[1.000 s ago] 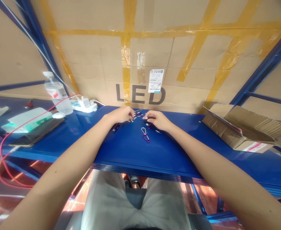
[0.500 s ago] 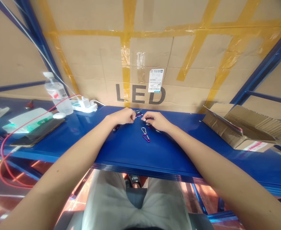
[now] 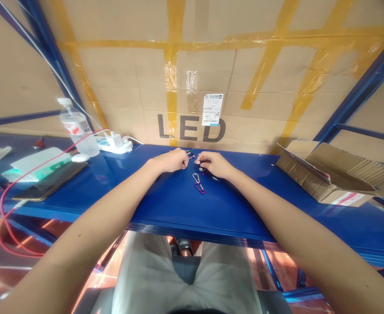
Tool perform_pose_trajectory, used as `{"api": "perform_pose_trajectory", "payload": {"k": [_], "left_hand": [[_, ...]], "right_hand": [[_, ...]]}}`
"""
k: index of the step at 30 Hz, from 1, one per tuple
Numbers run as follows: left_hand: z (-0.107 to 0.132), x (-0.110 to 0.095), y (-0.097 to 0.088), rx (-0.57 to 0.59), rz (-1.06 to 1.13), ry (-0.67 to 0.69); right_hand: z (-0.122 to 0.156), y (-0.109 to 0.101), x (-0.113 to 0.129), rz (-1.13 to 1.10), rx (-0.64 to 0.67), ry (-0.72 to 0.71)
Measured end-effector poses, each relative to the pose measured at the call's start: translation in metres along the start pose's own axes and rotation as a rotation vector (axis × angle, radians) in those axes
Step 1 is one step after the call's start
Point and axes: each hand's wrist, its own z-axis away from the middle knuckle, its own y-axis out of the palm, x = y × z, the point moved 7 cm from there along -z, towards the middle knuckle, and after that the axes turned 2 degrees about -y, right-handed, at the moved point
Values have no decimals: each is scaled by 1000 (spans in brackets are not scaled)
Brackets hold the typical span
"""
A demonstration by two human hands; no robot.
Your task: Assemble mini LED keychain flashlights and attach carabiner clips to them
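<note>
My left hand (image 3: 176,160) is closed, fingertips down on the blue tabletop; whatever it may hold is hidden. Just beyond its fingers lies a small pile of coloured carabiners (image 3: 190,154). My right hand (image 3: 214,164) is curled close by on the right, its thumb and fingers around something small that I cannot make out. Dark carabiners (image 3: 215,178) show partly from beneath this hand. Nearer to me, a silver carabiner (image 3: 196,177) and a purple carabiner (image 3: 199,188) lie end to end, touching or nearly so.
An open cardboard box (image 3: 322,179) sits on the right. At left are a water bottle (image 3: 77,128), a power strip (image 3: 115,143), a phone (image 3: 52,183), a tissue pack (image 3: 41,163) and a red cable (image 3: 2,209). A large carton (image 3: 129,96) walls off the back.
My left hand has shifted slightly right, toward my right hand. The dark object seen below its wrist earlier no longer shows. My right hand has barely moved.
</note>
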Motion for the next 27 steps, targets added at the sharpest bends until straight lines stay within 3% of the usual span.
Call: {"api": "perform_pose_trajectory", "payload": {"k": [3, 8, 11, 20, 27], "left_hand": [[1, -4, -5, -52, 22, -12], [3, -20, -26, -320, 210, -12], [2, -31, -27, -388, 231, 52], [3, -48, -20, -399, 47, 212], [2, -50, -18, -350, 66, 246]], "right_hand": [[0, 0, 0, -11, -4, 11], [1, -1, 0, -96, -21, 63], [1, -2, 1, -166, -27, 72], [1, -2, 5, -179, -36, 48], [1, -5, 6, -178, -51, 58]]}}
